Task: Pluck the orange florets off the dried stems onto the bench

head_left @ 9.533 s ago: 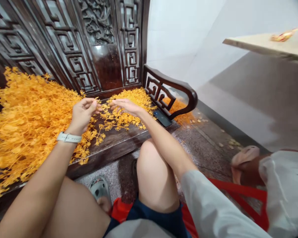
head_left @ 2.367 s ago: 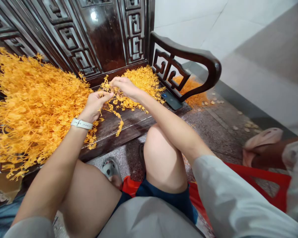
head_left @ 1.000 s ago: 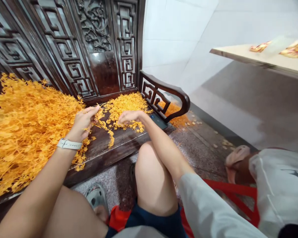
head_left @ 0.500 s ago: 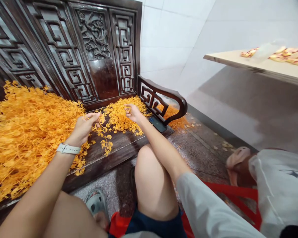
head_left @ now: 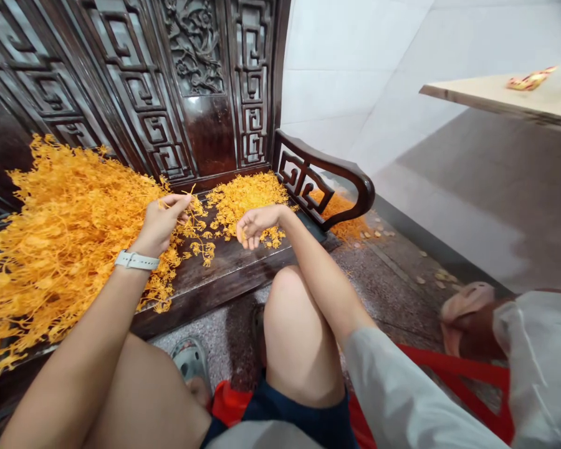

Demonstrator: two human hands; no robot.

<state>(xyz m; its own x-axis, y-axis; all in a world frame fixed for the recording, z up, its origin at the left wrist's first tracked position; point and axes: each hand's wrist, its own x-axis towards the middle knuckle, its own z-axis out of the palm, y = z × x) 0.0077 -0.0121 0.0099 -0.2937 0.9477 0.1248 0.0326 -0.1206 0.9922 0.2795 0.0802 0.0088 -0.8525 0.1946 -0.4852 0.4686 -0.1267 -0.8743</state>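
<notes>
My left hand [head_left: 161,221] pinches a thin orange plastic sprig [head_left: 200,224], whose stem pokes up past the thumb while its small flower-like heads trail over the bench seat. Just right of it, my right hand [head_left: 258,226] hangs palm inward with its fingers curled. A hint of yellow shows at those fingertips, too small to name. To the left spreads a large heap of tangled orange sprigs [head_left: 79,243], partly behind my left wrist. A smaller pile of loose orange heads [head_left: 245,194] lies behind my right hand.
The dark carved wooden bench [head_left: 210,153] has a curved armrest [head_left: 364,187] at right. Beyond it, more orange bits [head_left: 343,218] lie on the floor. A pale tabletop [head_left: 477,96] juts in at upper right. Another person's leg [head_left: 477,330] and a red stool [head_left: 458,368] are at lower right.
My right hand has come down and toward me from the smaller pile, its fingers curling. My left hand still holds the sprig. The view has shifted slightly left and down.
</notes>
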